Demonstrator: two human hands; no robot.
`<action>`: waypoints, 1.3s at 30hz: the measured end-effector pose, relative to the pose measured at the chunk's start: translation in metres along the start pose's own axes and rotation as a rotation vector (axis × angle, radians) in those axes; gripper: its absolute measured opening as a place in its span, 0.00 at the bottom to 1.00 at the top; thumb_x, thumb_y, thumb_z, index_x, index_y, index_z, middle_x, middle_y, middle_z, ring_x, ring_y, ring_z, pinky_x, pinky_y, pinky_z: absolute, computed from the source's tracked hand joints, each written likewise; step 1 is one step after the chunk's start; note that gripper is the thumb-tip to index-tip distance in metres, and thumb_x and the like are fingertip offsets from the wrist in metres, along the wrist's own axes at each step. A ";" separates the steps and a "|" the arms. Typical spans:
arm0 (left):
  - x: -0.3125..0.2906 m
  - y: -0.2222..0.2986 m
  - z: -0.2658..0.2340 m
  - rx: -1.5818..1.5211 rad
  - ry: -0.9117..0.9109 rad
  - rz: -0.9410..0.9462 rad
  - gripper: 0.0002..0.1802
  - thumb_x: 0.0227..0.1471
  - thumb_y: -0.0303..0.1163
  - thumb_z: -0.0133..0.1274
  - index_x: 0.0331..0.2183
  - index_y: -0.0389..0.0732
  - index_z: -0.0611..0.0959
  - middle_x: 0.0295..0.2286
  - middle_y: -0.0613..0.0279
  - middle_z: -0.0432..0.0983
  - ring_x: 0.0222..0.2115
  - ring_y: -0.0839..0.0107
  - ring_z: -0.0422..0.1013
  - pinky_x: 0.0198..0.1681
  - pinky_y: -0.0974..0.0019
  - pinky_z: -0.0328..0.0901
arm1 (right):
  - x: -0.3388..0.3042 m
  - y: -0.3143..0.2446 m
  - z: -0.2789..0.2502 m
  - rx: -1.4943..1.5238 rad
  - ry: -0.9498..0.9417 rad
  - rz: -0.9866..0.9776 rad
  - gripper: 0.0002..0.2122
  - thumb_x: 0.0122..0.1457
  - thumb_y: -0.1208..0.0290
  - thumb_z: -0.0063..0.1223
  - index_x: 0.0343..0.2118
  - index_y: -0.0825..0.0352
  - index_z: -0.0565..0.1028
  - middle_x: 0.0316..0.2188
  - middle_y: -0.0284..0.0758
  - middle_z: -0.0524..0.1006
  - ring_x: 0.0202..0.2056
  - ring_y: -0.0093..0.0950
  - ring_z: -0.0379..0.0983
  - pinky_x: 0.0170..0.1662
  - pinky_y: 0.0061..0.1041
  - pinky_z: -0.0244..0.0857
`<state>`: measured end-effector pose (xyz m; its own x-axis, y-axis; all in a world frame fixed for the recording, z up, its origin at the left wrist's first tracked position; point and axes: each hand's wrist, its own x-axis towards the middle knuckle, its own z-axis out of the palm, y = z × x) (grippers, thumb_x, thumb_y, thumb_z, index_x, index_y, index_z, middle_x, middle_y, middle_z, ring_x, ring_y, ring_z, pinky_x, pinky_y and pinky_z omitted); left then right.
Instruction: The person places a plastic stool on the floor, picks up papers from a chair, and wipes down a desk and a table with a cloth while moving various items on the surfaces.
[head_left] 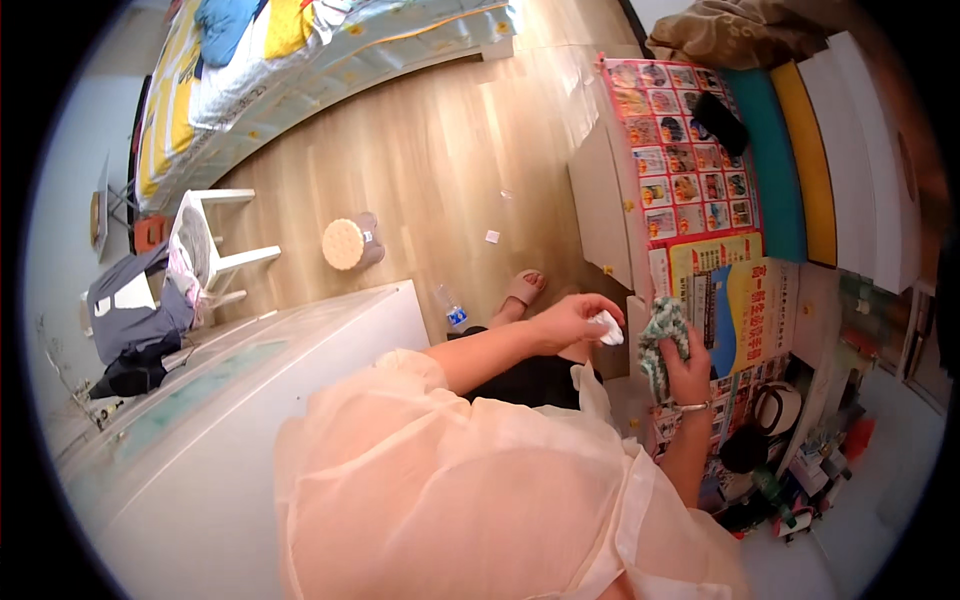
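Looked to me like the holding step tbh: left hand [572,320] pinched a white wad [609,329], right hand [688,374] gripped a green cloth [660,330], desk [632,178] below it, next move probably called for a steady grip.

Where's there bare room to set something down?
Floor: wide bare stretch between the bed and round stool. Sheet-covered tabletop: flat room between the black phone and right hand. Crowded: the tabletop's near end, around the white round object; also the white chair, draped with clothes.
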<state>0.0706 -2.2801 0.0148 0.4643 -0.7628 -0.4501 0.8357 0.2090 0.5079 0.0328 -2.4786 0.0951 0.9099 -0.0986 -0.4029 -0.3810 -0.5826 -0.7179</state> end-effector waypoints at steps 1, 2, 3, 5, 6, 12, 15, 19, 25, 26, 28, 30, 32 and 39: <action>-0.008 0.002 -0.007 -0.008 0.005 0.014 0.13 0.40 0.19 0.43 0.34 0.35 0.71 0.33 0.62 0.68 0.34 0.75 0.66 0.38 0.74 0.61 | 0.001 -0.006 0.003 0.144 -0.048 0.047 0.16 0.47 0.71 0.48 0.38 0.73 0.65 0.34 0.39 0.68 0.35 0.30 0.66 0.38 0.23 0.58; -0.017 0.002 -0.010 -0.051 0.068 0.026 0.14 0.40 0.19 0.43 0.35 0.35 0.70 0.32 0.62 0.68 0.34 0.74 0.66 0.38 0.74 0.61 | 0.003 -0.007 0.005 0.141 -0.058 0.048 0.16 0.47 0.71 0.48 0.38 0.73 0.65 0.34 0.39 0.68 0.35 0.30 0.66 0.38 0.23 0.58; -0.026 0.005 -0.007 -0.086 0.115 0.013 0.13 0.38 0.18 0.42 0.33 0.35 0.71 0.29 0.62 0.69 0.31 0.76 0.66 0.33 0.75 0.61 | 0.006 -0.008 0.005 0.130 -0.088 0.037 0.16 0.47 0.71 0.48 0.38 0.72 0.65 0.34 0.38 0.68 0.35 0.28 0.66 0.38 0.22 0.58; -0.039 -0.001 -0.008 -0.129 0.164 -0.005 0.14 0.36 0.17 0.41 0.31 0.35 0.72 0.25 0.63 0.69 0.27 0.77 0.66 0.27 0.76 0.62 | 0.009 -0.003 0.004 0.145 -0.101 0.040 0.16 0.47 0.71 0.48 0.38 0.72 0.66 0.35 0.38 0.68 0.35 0.28 0.66 0.37 0.22 0.58; -0.043 -0.011 -0.014 -0.088 0.137 -0.035 0.11 0.36 0.17 0.41 0.28 0.36 0.72 0.24 0.63 0.69 0.26 0.76 0.66 0.28 0.76 0.61 | 0.012 -0.005 0.000 0.144 -0.103 0.042 0.16 0.47 0.71 0.48 0.38 0.72 0.66 0.35 0.38 0.68 0.35 0.28 0.66 0.37 0.22 0.58; -0.050 -0.051 -0.030 -0.032 0.335 -0.072 0.05 0.35 0.18 0.40 0.20 0.37 0.70 0.18 0.66 0.66 0.20 0.77 0.62 0.24 0.77 0.57 | 0.049 -0.009 -0.010 0.070 0.129 -0.104 0.13 0.48 0.71 0.48 0.34 0.73 0.66 0.28 0.36 0.66 0.30 0.29 0.64 0.35 0.24 0.57; -0.041 -0.054 -0.046 -0.111 0.460 -0.027 0.06 0.40 0.30 0.47 0.18 0.39 0.71 0.16 0.69 0.64 0.18 0.80 0.59 0.22 0.78 0.56 | 0.072 -0.004 -0.009 -0.027 0.198 -0.212 0.12 0.47 0.70 0.48 0.32 0.73 0.65 0.27 0.36 0.65 0.29 0.28 0.63 0.33 0.23 0.57; -0.029 -0.037 -0.077 0.223 0.520 -0.246 0.12 0.41 0.38 0.50 0.18 0.40 0.72 0.14 0.75 0.61 0.15 0.86 0.56 0.19 0.81 0.52 | 0.102 -0.009 0.008 0.128 0.202 -0.142 0.11 0.42 0.75 0.47 0.31 0.72 0.66 0.26 0.33 0.67 0.28 0.23 0.64 0.33 0.20 0.58; 0.021 -0.071 -0.183 0.195 0.561 -0.133 0.09 0.42 0.35 0.49 0.22 0.39 0.72 0.14 0.74 0.63 0.15 0.85 0.57 0.18 0.82 0.52 | 0.142 0.005 0.156 0.399 -0.137 -0.094 0.12 0.38 0.80 0.40 0.30 0.69 0.64 0.28 0.36 0.70 0.31 0.22 0.65 0.37 0.20 0.58; 0.028 -0.079 -0.211 0.185 0.556 -0.139 0.09 0.42 0.35 0.49 0.22 0.39 0.72 0.14 0.74 0.63 0.15 0.85 0.57 0.18 0.82 0.52 | 0.157 0.025 0.193 0.317 -0.156 0.019 0.15 0.38 0.81 0.39 0.34 0.67 0.63 0.29 0.37 0.69 0.33 0.27 0.66 0.38 0.21 0.58; 0.045 -0.099 -0.266 0.135 0.671 -0.161 0.09 0.42 0.34 0.48 0.24 0.38 0.72 0.14 0.72 0.63 0.15 0.84 0.58 0.18 0.81 0.53 | 0.192 0.076 0.262 0.141 -0.316 0.077 0.16 0.38 0.78 0.40 0.35 0.64 0.67 0.31 0.38 0.70 0.34 0.32 0.67 0.38 0.23 0.59; 0.054 -0.131 -0.319 0.031 0.737 -0.115 0.09 0.43 0.33 0.47 0.24 0.37 0.71 0.14 0.71 0.63 0.14 0.83 0.58 0.17 0.80 0.53 | 0.222 0.134 0.331 -0.011 -0.541 0.221 0.14 0.39 0.72 0.44 0.33 0.65 0.70 0.30 0.40 0.71 0.34 0.34 0.67 0.39 0.25 0.59; 0.059 -0.161 -0.369 0.007 0.878 -0.118 0.08 0.43 0.32 0.46 0.25 0.36 0.70 0.14 0.70 0.63 0.13 0.83 0.58 0.17 0.80 0.52 | 0.254 0.157 0.388 -0.062 -0.681 0.372 0.14 0.40 0.67 0.47 0.31 0.65 0.72 0.30 0.41 0.72 0.34 0.34 0.68 0.39 0.26 0.60; 0.077 -0.245 -0.488 -0.261 1.033 0.027 0.05 0.45 0.27 0.45 0.26 0.36 0.70 0.14 0.70 0.63 0.14 0.82 0.58 0.17 0.80 0.52 | 0.347 0.272 0.590 -0.665 -0.854 0.330 0.17 0.38 0.54 0.50 0.30 0.60 0.74 0.33 0.40 0.72 0.36 0.35 0.68 0.41 0.27 0.60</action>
<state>0.0449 -2.0909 -0.5025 0.4053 0.1071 -0.9079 0.8013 0.4364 0.4092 0.1480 -2.1953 -0.5743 0.2741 0.1077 -0.9556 -0.1868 -0.9688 -0.1628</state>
